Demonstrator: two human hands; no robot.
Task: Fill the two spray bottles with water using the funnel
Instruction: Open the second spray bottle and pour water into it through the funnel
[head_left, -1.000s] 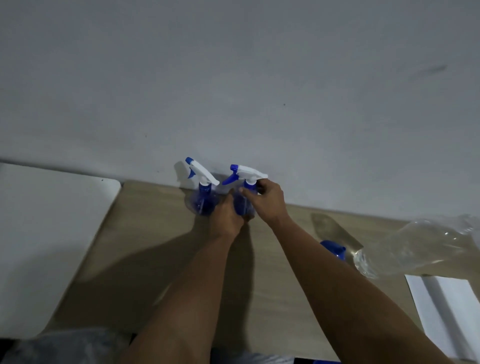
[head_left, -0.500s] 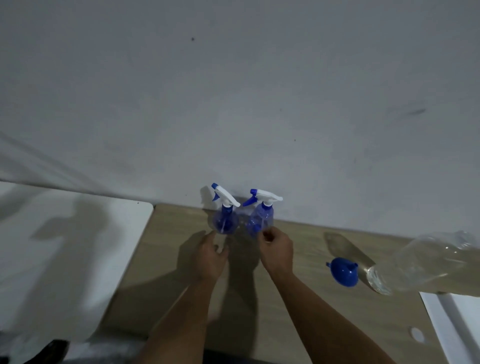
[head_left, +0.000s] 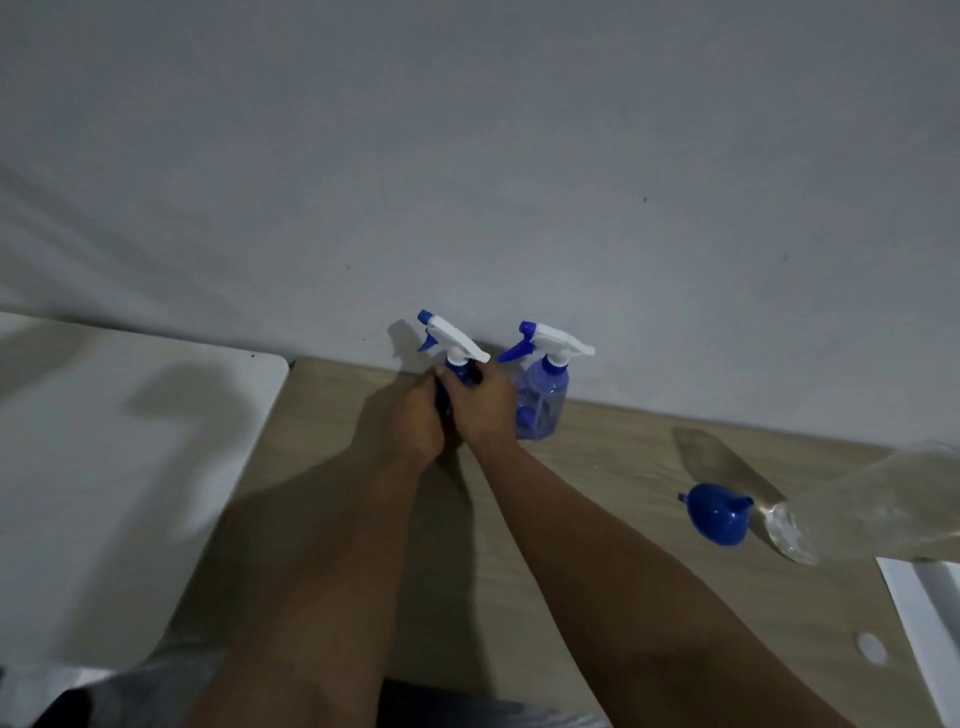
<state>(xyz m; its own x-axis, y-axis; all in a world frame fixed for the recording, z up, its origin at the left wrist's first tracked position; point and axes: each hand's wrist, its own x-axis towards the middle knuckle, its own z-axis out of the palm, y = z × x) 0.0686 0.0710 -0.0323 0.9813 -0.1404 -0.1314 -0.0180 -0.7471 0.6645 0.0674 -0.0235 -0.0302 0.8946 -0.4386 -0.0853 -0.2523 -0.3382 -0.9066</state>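
Wooden table (head_left: 597, 519), both hands gripping upright left spray bottle (head_left: 453, 343), nozzle pointing left

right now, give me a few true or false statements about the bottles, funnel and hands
1. Both hands are on the left spray bottle. True.
2. The funnel sits in a bottle neck. False: it lies on the table, right of the bottles.
3. The right spray bottle has its trigger head on. True.
4. The right spray bottle lies on its side. False: it stands upright by the wall.
5. A clear water bottle is at the right edge. True.
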